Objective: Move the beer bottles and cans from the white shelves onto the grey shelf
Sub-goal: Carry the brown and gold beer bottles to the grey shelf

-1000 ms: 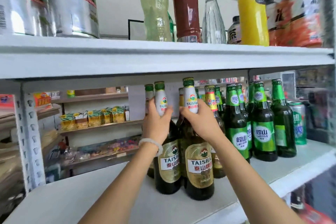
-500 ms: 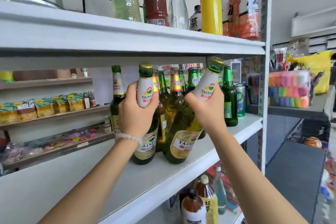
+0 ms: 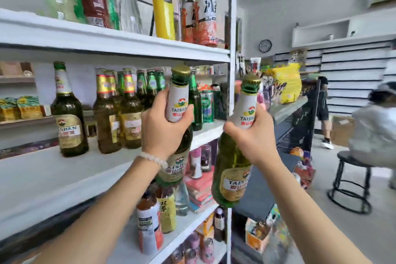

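Observation:
My left hand (image 3: 163, 129) grips the white-labelled neck of a green Taishan beer bottle (image 3: 177, 103), held off the white shelf (image 3: 64, 169) in front of it. My right hand (image 3: 251, 135) grips the neck of a second Taishan bottle (image 3: 233, 178), tilted and held past the shelf's right post. Several beer bottles still stand on the white shelf, among them a lone Taishan bottle (image 3: 69, 113) at the left, a brown-green cluster (image 3: 116, 111) and a green can (image 3: 207, 105). To the right stands a dark grey shelf unit (image 3: 289, 109).
Soft-drink bottles (image 3: 162, 6) fill the shelf above, and tea bottles (image 3: 150, 227) and packets fill the shelves below. A black stool (image 3: 351, 180) with a seated person stands at the right, and another person walks at the back. The shelf's upright post (image 3: 232, 49) lies between my hands.
Both hands have lifted their bottles off the white shelf and carried them rightward. My view has swung right, bringing the grey shelf, stool and people into sight.

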